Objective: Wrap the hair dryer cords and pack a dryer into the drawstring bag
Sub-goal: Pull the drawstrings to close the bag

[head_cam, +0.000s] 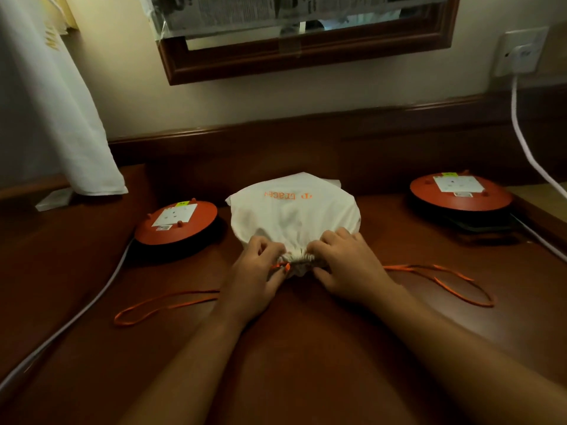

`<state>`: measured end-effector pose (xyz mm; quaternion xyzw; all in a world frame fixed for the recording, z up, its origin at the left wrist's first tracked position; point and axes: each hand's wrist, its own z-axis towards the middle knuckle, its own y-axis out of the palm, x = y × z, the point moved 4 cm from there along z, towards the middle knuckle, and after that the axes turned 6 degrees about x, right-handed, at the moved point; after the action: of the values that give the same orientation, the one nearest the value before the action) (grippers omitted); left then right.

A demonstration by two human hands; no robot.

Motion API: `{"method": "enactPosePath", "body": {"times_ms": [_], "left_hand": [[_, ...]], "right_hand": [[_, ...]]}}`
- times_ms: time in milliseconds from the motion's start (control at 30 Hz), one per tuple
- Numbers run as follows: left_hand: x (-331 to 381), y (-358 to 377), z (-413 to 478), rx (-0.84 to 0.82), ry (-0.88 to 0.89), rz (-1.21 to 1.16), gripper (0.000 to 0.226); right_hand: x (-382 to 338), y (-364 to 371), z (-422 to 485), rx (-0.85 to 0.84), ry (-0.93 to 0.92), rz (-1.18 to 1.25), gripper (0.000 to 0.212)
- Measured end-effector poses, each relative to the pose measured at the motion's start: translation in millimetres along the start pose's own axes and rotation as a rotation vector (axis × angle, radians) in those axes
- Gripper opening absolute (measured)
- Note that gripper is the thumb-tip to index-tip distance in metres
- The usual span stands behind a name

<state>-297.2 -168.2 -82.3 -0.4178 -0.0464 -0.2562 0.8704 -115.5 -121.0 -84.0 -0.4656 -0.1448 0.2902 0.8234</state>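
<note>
A white drawstring bag [294, 210] with orange lettering lies bulging in the middle of the brown desk [294, 348]; whatever fills it is hidden. Its mouth [299, 259] is gathered tight on the near side. My left hand [256, 271] pinches the gathered mouth and the orange drawstring from the left. From the right, my right hand [343, 265] grips the same gathered cloth. Two orange drawstring loops trail over the desk, one to the left [159, 305], one to the right [441, 277].
Two flat orange cord reels with white socket plates lie on the desk, one left of the bag [176, 227], one at the far right [460, 191]. White cables run from each; one reaches a wall socket [521, 50]. A white cloth [52, 102] hangs at left, under a framed mirror [303, 47].
</note>
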Motion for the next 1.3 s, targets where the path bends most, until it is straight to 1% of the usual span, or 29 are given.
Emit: {"method": "enactPosePath", "body": {"times_ms": [67,167,233,300,367,500,567,700,767,833,933,1000,1067,1200,1300], "left_hand": [[-5,0,1,0.066,-0.026,-0.016,0.025],[-8,-1,0,0.147,-0.096,0.002,0.024],[-6,-4,0,0.170,-0.110,0.003,0.026],[-5,-6,-1,0.174,-0.118,-0.025,0.030],[-4,-7,-5,0.182,-0.130,-0.058,0.034],[-3,-9,-11,0.183,-0.171,-0.097,0.036],[-6,-8,-13,0.183,-0.202,-0.095,0.033],[-16,-3,-11,0.158,-0.243,-0.085,0.029],[-18,-3,-10,0.172,-0.254,-0.083,0.029],[-20,-6,-10,0.200,-0.267,-0.097,0.028],[-22,-10,-8,0.224,-0.289,-0.131,0.027],[-28,-10,-8,0.225,-0.319,-0.157,0.026],[-32,-10,-8,0.213,-0.339,-0.195,0.025],[-37,-9,-7,0.206,-0.374,-0.227,0.024],[-33,-9,-10,0.220,-0.373,-0.261,0.022]], "right_hand": [[0,4,0,0.083,0.012,0.036,0.027],[-6,0,3,0.198,-0.017,0.036,0.024],[-11,-4,4,0.234,-0.022,0.036,0.024],[-11,-7,4,0.261,-0.004,0.100,0.024],[-10,-10,7,0.255,0.012,0.183,0.020],[-18,-2,29,0.046,-0.057,0.144,0.024],[-20,2,36,0.018,-0.053,0.172,0.023],[-23,11,34,0.079,-0.080,0.187,0.026],[-21,15,33,0.107,-0.095,0.190,0.027],[-19,18,38,0.124,-0.116,0.186,0.025],[-22,19,46,0.179,-0.190,0.094,0.018],[-28,22,47,0.214,-0.203,0.079,0.017],[-31,27,45,0.231,-0.169,0.104,0.021],[-27,37,44,0.211,0.000,0.165,0.026],[-23,38,45,0.192,0.059,0.187,0.021]]}}
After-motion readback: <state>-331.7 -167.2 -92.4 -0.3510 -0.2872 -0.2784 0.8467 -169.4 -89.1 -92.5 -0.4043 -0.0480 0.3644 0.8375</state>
